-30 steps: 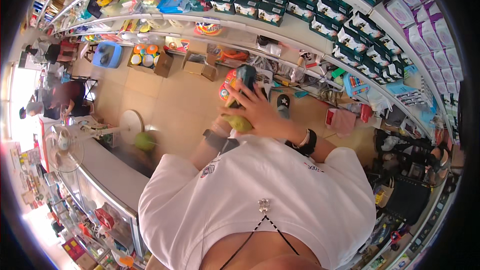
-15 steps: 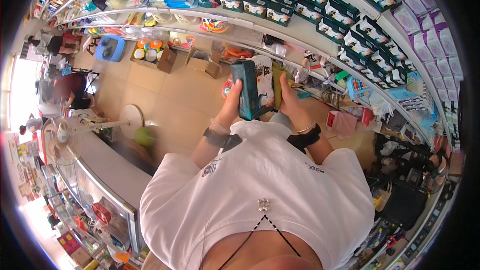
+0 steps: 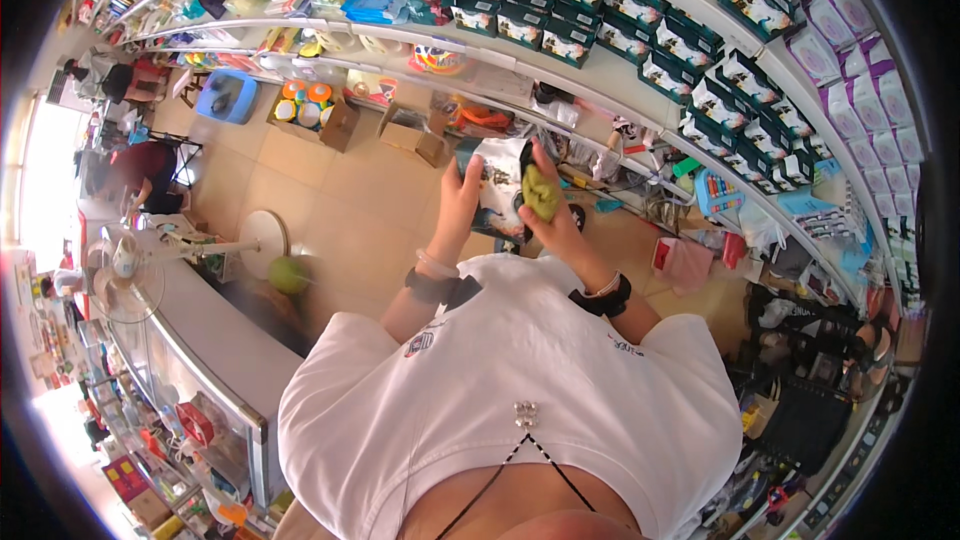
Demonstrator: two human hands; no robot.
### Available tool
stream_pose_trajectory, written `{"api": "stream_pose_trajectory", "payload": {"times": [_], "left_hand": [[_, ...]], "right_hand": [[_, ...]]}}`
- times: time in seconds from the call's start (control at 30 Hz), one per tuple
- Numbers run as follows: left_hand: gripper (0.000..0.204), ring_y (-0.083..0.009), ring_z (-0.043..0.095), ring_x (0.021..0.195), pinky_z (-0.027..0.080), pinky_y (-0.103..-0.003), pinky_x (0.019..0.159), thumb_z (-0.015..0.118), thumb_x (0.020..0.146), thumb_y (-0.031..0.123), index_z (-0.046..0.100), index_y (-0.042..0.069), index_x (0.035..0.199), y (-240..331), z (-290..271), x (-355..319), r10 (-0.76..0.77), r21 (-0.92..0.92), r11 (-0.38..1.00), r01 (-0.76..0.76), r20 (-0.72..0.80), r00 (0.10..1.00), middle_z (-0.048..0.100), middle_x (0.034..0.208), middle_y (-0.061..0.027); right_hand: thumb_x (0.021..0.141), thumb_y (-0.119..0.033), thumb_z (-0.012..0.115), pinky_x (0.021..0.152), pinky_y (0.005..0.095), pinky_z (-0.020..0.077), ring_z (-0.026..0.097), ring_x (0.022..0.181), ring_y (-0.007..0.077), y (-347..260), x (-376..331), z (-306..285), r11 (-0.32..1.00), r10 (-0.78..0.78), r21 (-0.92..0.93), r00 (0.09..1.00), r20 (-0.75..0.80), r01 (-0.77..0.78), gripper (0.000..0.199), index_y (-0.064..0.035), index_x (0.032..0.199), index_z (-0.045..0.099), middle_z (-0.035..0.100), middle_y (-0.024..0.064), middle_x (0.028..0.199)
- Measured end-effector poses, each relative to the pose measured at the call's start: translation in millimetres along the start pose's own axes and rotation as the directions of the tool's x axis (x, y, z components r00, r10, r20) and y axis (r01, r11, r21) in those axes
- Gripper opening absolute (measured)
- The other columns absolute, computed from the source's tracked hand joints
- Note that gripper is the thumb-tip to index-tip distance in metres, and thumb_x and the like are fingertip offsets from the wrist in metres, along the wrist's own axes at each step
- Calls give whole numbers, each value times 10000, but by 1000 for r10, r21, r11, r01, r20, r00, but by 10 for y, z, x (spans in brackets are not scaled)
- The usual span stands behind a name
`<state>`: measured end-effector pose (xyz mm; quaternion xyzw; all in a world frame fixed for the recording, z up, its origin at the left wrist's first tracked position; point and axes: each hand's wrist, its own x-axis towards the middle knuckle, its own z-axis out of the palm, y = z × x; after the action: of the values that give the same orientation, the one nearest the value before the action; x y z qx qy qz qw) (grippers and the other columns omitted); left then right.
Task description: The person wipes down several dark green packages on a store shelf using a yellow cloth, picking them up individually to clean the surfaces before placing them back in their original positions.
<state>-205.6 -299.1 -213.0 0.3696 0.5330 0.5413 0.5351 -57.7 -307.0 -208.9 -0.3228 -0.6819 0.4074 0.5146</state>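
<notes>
In front of my chest I hold a dark green box with a white printed face [image 3: 499, 190]. My left hand [image 3: 459, 202] grips it along its left side, the thumb lying on the printed face. My right hand [image 3: 556, 225] is closed on a crumpled olive-green cloth [image 3: 541, 192], which sits against the box's right edge. The far side of the box and the fingers behind it are hidden. Many like boxes [image 3: 568, 37] stand stacked on the shelf beyond.
Shelves of goods [image 3: 480, 80] curve across the far side and right. An open carton [image 3: 412, 135], a carton of orange-lidded jars [image 3: 312, 112] and a blue tub [image 3: 226, 97] stand on the tiled floor. A counter [image 3: 200, 315] with a fan [image 3: 127, 258] lies left. People are at far left.
The box has turned so its white face is toward me. My right hand, open and apart from the box before, has closed on the cloth at the box's right edge.
</notes>
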Motion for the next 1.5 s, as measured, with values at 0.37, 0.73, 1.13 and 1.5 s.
{"api": "stream_pose_trajectory", "payload": {"times": [0.37,0.73,1.13,1.5], "left_hand": [[319,-116,488,686,408,-251,626,422,862,253,510,-51,900,324,73,19,189,44,982,-185,-104,976,553,777,-58],[397,-237,548,689,426,-316,626,646,686,222,501,-21,965,451,-36,8,497,492,745,-451,42,867,559,760,-142],[509,-276,561,762,438,-320,651,691,618,288,501,-23,973,456,-634,-418,609,657,630,-415,-86,789,568,845,-138],[392,-151,502,920,392,-283,810,343,878,373,438,50,1080,457,-515,-193,151,-310,700,-643,-816,558,519,1021,-44]], "right_hand": [[709,-378,601,966,430,195,142,1218,407,-360,258,105,815,-273,-472,941,199,336,532,-158,1170,452,45,218,1347],[835,-332,474,837,246,338,445,959,133,-217,863,-198,942,66,334,973,-219,12,419,-16,1108,437,490,50,1060],[732,-327,585,961,328,257,310,1189,248,-273,1070,182,999,-46,42,513,857,21,658,-31,1249,307,257,104,1327],[667,-65,649,883,262,326,393,1079,170,18,790,505,936,-16,288,790,612,-204,681,-46,1241,284,385,93,1200]]}}
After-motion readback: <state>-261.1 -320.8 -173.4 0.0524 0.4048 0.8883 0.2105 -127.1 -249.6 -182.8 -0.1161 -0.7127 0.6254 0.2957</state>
